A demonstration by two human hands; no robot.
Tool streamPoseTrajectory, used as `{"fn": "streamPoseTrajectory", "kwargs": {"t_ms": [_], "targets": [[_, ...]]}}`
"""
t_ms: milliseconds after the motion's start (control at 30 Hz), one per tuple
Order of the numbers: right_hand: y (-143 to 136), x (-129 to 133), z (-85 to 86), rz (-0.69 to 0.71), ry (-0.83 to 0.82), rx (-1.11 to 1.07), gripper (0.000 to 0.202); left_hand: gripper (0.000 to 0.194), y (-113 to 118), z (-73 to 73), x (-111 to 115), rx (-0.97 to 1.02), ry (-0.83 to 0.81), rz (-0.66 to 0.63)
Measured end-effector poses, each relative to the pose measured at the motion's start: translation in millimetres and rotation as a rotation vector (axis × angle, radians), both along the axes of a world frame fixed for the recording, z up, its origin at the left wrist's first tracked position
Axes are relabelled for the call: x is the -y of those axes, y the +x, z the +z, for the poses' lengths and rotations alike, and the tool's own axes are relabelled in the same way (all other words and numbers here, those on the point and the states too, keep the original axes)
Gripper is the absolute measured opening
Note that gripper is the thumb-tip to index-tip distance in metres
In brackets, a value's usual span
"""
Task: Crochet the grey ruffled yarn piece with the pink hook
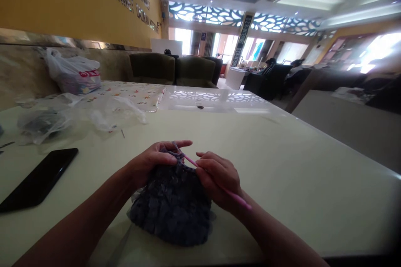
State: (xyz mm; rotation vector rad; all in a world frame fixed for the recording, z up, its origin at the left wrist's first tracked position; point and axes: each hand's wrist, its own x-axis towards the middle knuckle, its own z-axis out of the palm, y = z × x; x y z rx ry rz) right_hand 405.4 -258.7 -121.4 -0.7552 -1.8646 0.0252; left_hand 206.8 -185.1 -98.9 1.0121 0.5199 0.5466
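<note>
and here the right hand (pixel 219 171) is wrapped round a pink hook (pixel 190 161), its handle poking out past the wrist, probably for steady aim; the hook reaches the top edge of the dark ruffled piece (pixel 175 208), right where the left hand (pixel 153 158) pinches that edge under the thumb, index finger stretched out, seemingly to tension the strand (pixel 176 146) there; the piece spreads below both hands, low over the counter (pixel 282 167), resting or hanging, i cannot tell; out left lies a black phone (pixel 40 179), perhaps set aside for elbow room; beyond it, a clear bag (pixel 45 124) with something dark inside, and a white carrier bag (pixel 75 71) by the wall (pixel 19 62), likely parked out of reach's way
</note>
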Motion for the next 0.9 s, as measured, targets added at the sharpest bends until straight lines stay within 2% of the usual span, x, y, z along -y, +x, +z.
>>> {"fn": "streamPoseTrajectory", "kwargs": {"t_ms": [133, 333, 400, 467, 600, 667, 733, 800, 900], "targets": [[6, 2, 3.8, 0.098, -0.257, -0.151, 0.019, 0.062, -1, -2.0, -2, 0.015, 0.008, -0.036], [19, -3, 6.9, 0.221, -0.460, -0.238, 0.024, 0.057, -1, -1.8, -2, 0.037, -0.058, -0.042], [19, -5, 7.3, 0.257, -0.488, -0.243, 0.023, 0.057, 2, -4.7, 0, 0.023, -0.057, -0.037], [15, -6, 5.9, 0.215, -0.392, -0.174, 0.018, 0.056, 8, -8.7, 4, -0.015, -0.025, -0.030], [3, -9, -0.7, -0.121, 0.060, 0.152, 0.008, 0.036, 22, -13.9, 19, -0.069, 0.138, 0.028], [0, -9, -2.9, -0.243, 0.165, 0.200, 0.008, 0.031, 23, -13.5, 23, -0.089, 0.233, 0.039], [-1, -7, -3.0, -0.224, 0.126, 0.124, 0.008, 0.029, 18, -12.4, 20, -0.130, 0.376, -0.012], [0, -4, -1.5, -0.149, 0.026, -0.014, 0.009, 0.036, 11, -12.2, 12, -0.214, 0.571, -0.037], [3, -1, 1.2, -0.115, -0.104, -0.214, 0.013, 0.043, 2, -14.6, -4, -0.440, 0.827, 0.114]]}}
